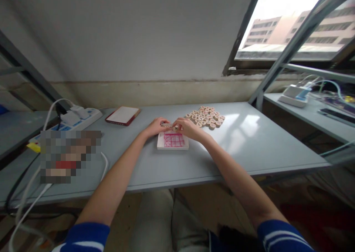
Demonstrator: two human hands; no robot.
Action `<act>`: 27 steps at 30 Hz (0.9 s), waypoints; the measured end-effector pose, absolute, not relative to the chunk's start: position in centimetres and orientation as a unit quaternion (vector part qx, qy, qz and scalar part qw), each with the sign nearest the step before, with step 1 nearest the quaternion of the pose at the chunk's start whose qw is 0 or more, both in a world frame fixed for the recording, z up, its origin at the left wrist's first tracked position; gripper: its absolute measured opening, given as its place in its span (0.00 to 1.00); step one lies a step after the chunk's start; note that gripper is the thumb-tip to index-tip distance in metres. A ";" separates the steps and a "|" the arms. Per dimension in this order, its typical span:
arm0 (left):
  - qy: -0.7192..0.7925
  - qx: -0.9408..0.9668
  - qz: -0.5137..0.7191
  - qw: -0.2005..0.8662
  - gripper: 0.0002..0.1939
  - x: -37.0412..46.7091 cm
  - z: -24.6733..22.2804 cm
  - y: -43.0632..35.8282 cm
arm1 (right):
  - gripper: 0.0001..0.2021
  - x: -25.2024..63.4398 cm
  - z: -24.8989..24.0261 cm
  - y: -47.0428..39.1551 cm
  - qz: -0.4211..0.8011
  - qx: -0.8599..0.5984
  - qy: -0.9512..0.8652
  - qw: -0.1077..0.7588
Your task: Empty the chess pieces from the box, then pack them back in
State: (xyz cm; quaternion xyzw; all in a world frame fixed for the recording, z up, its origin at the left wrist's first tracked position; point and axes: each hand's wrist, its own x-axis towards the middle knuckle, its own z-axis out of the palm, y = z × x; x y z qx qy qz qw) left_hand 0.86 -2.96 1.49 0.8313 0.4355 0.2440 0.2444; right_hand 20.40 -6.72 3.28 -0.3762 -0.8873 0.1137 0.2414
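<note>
A shallow white box [173, 147] with a pink hand-drawn grid on its face lies on the desk before me. Along its far side sits a short row of round wooden chess pieces [166, 125], partly covered by my fingers. My left hand [156, 126] curls around the box's far left corner, fingertips at the row's left end. Thumb and fingers of my right hand [186, 127] are pinched together over the right end of the row, on a chess piece [176, 127] that is mostly hidden. Behind my right hand lies a loose pile of similar pieces [205, 116] with dark and reddish marks.
A red-edged box lid [122, 116] with a pale inside rests at the back left. Further left are a power strip [74, 120] with chargers, cables and a blurred patch. The desk [266, 148] ends at a wall behind and a metal frame at right.
</note>
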 end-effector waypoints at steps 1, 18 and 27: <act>0.435 0.831 0.242 0.248 0.19 0.9 1.6 -3.0 | 0.08 20.3 3.1 -6.7 0.111 -0.368 -0.889 0.247; 0.424 0.833 0.239 0.265 0.20 0.7 1.6 -3.1 | 0.11 23.1 2.9 -5.0 -0.066 -0.498 -0.823 0.264; 0.433 0.813 0.261 0.288 0.19 0.6 1.3 -2.9 | 0.09 23.9 1.8 -4.6 -0.144 -0.550 -0.808 0.155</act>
